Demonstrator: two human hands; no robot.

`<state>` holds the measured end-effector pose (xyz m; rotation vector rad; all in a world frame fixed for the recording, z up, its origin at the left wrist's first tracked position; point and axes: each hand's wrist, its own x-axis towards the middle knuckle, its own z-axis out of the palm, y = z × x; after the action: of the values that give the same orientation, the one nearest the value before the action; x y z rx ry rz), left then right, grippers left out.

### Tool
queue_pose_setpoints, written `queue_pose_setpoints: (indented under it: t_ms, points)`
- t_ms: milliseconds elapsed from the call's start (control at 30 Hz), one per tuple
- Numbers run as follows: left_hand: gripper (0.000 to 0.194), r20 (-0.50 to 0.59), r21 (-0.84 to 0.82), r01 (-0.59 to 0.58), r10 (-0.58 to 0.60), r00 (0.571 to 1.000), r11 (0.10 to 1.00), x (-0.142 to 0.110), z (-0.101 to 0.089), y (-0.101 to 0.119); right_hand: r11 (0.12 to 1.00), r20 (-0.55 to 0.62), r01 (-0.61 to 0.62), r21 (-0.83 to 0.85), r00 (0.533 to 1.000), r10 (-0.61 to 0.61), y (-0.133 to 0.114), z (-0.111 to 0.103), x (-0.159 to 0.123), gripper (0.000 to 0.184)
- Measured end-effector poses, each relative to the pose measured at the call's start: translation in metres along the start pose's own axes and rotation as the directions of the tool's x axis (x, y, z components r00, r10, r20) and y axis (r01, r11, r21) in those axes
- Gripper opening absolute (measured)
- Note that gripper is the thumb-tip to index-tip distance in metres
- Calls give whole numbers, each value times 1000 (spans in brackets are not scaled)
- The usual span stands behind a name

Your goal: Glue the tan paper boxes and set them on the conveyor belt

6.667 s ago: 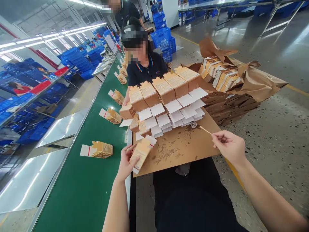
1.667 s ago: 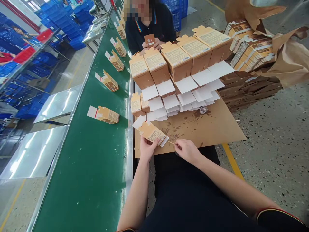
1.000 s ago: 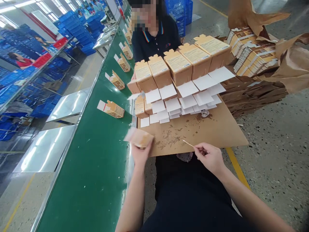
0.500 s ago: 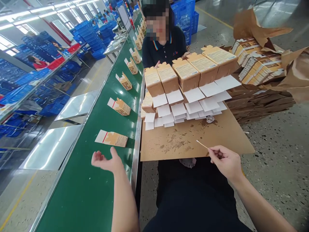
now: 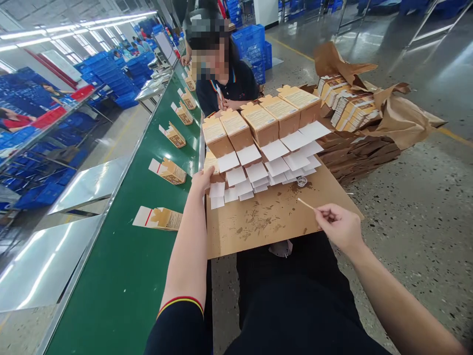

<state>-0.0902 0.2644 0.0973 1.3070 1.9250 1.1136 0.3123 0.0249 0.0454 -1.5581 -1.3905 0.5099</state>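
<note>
My left hand point(image 5: 202, 180) reaches to the left end of the stack and grips a small tan carton point(image 5: 211, 161) there, its thumb against the near side; its other fingers are mostly hidden. White flaps point(image 5: 217, 190) hang out at this end of the stack. Between thumb and fingertips, my right hand point(image 5: 339, 224) pinches a thin cotton swab point(image 5: 306, 203) above the brown cardboard sheet point(image 5: 295, 222). Its pale tip points left, apart from any carton. A small clear round dish point(image 5: 302, 181) sits by the stack's front, with dark wet marks around it.
Tan cartons point(image 5: 259, 122) are stacked across the board. Several more stand along the green conveyor belt point(image 5: 111, 276), the nearest carton point(image 5: 168, 218) partly behind my left arm. A co-worker point(image 5: 225, 84) sits opposite. Flat carton bundles point(image 5: 347, 103) lie in torn brown paper point(image 5: 406, 113) at right.
My left hand set a carton on the belt, was open half a second ago, and has moved to the stack's left end. My right hand still holds the swab, earlier touched to a carton.
</note>
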Motion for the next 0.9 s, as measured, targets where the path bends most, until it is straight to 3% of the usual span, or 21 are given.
queue_pose_setpoints:
  t_ms: [67, 167, 267, 400, 533, 633, 733, 800, 900]
  points:
    - [38, -34, -45, 56, -58, 998, 997, -17, -15, -10, 996, -20, 10, -93, 1000, -11, 6, -13, 21, 26]
    - [52, -137, -305, 33, -79, 987, 952, -58, -44, -33, 969, 31, 51, -240, 998, -45, 15, -24, 63, 19]
    - [72, -47, -569, 44, -86, 995, 821, -112, -57, -58, 936, 171, 127, -329, 983, -73, 21, -19, 103, 29]
    - [86, 126, -649, 182, -131, 983, 738, -179, -37, -81, 899, 314, 202, -388, 946, -77, 25, 0, 134, 37]
    - [89, 179, -577, 203, -120, 976, 791, -206, -2, -86, 892, 365, 222, -394, 928, -69, 30, 1, 142, 41]
    - [87, 176, -537, 194, -117, 977, 821, -206, 13, -85, 911, 269, 181, -371, 960, -82, 32, -7, 125, 33]
    - [81, 195, -500, 229, -149, 969, 835, -204, 16, -82, 965, 168, 114, -238, 983, -74, 22, 3, 75, 15]
    - [80, 198, -488, 241, -162, 967, 839, -206, 16, -81, 992, 292, 104, -66, 953, -81, 8, 26, 30, 14]
    - [79, 196, -476, 225, -147, 970, 850, -208, 14, -78, 980, 435, 172, 103, 878, -200, -14, 73, -27, 19]
